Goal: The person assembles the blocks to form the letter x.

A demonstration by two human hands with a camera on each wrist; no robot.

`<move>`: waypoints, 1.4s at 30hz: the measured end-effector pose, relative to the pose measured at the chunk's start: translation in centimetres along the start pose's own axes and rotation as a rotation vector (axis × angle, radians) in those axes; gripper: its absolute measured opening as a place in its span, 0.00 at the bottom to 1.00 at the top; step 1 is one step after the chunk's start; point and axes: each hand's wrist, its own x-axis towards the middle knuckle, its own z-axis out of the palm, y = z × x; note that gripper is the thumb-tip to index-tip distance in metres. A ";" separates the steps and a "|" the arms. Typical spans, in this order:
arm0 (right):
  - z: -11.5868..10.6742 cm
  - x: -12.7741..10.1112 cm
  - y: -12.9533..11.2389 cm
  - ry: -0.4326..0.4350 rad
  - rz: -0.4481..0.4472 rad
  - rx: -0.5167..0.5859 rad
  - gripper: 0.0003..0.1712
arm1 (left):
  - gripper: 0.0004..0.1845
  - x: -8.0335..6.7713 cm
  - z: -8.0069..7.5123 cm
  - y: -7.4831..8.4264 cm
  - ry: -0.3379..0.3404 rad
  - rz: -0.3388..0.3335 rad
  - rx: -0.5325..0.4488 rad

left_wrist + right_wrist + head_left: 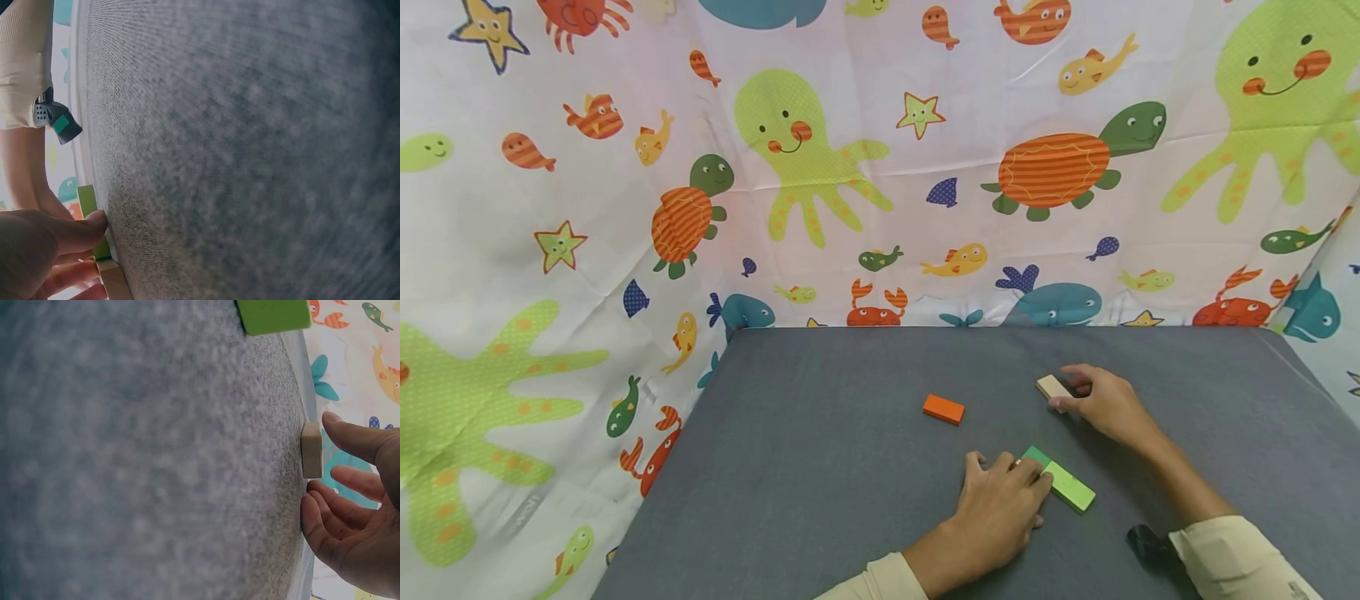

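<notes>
My left hand (1000,508) lies over the near end of a light green block (1071,487), thumb and index finger at its sides. A darker green block (1036,455) sits against it, partly covered by the fingers. In the left wrist view, a plain wooden block (115,280) meets the green one's end beside my fingers. Farther right, my right hand (1108,404) has its fingers spread loosely around a pale wooden block (1052,386) on the table. The right wrist view has this block (312,450) between thumb and fingers, with a gap at the thumb.
An orange block (943,409) lies on the grey table (790,450), left of the pale block and beyond my left hand. A dark device (1147,543) sits at the right sleeve's cuff. A curtain (850,167) printed with sea animals hangs behind the table's far edge.
</notes>
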 end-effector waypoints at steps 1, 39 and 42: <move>0.0 0.0 0.0 -0.003 0.001 0.000 0.40 | 0.26 0.0 0.0 0.0 -0.002 0.000 -0.001; -0.2 0.6 0.2 -0.013 -0.079 -0.043 0.21 | 0.26 0.1 -0.1 0.1 -0.033 -0.008 -0.017; -0.3 0.7 0.2 -0.015 -0.082 -0.054 0.22 | 0.26 0.1 0.0 0.1 -0.040 -0.007 -0.020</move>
